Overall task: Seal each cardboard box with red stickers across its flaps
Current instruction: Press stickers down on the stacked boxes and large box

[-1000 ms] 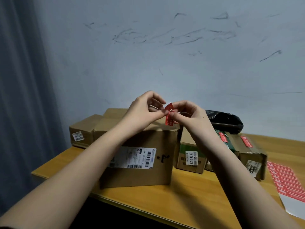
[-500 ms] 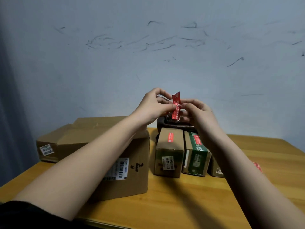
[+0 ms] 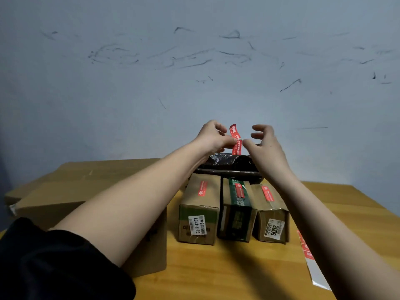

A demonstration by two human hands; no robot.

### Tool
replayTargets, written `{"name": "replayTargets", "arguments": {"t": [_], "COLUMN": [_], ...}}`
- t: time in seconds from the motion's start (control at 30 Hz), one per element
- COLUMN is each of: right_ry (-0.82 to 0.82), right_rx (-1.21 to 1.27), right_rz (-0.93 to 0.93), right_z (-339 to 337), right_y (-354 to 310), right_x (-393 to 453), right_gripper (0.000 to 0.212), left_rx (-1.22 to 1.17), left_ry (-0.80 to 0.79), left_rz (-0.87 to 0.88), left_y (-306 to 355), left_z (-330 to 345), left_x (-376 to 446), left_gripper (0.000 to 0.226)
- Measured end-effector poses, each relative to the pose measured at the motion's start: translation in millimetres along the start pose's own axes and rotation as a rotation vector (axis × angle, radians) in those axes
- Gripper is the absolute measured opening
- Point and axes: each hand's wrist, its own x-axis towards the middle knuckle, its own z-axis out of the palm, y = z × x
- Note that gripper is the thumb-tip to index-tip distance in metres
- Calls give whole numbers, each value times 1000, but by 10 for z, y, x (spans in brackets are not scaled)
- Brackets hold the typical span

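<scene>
My left hand (image 3: 213, 137) pinches a red sticker (image 3: 235, 138) upright in the air above the black-wrapped parcel (image 3: 232, 167). My right hand (image 3: 263, 144) hovers just right of the sticker with its fingers spread and loosely curled, holding nothing. Below stand three small cardboard boxes side by side, each with a red sticker on top: the left box (image 3: 200, 208), the green-printed middle box (image 3: 237, 211) and the right box (image 3: 270, 213). A large cardboard box (image 3: 71, 191) lies under my left forearm.
All of it stands on a wooden table (image 3: 227, 267) against a scuffed blue-grey wall. A sheet of red stickers (image 3: 307, 254) lies at the right, partly under my right forearm. More flat cardboard (image 3: 104, 167) sits behind the large box at the left.
My right hand has let go of the sticker and opened; my left hand alone holds it now. The view has swung left and down, bringing the three small boxes to the middle.
</scene>
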Motion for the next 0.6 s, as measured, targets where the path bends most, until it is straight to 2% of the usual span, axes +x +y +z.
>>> {"name": "replayTargets", "arguments": {"t": [0.13, 0.2, 0.27, 0.37, 0.6], "right_ry": [19, -20, -86, -143, -313], "right_rx": [-169, -207, -235, -177, -70], "right_rz": [-286, -330, -298, -212, -95], "right_z": [-4, 21, 45, 78, 139], "right_y": [212, 310, 388, 475, 634], "right_x": [144, 242, 340, 468, 646], "right_gripper": [32, 20, 14, 18, 25], "left_rx": [48, 75, 108, 149, 192], "left_ry": [-80, -107, -132, -154, -70], "left_rz": [-112, -105, -74, -11, 45], "left_y": [-70, -85, -107, -155, -338], "left_z": [123, 169, 209, 254, 345], "left_x": [184, 228, 265, 331, 568], "left_gripper": [46, 48, 45, 43, 36]}}
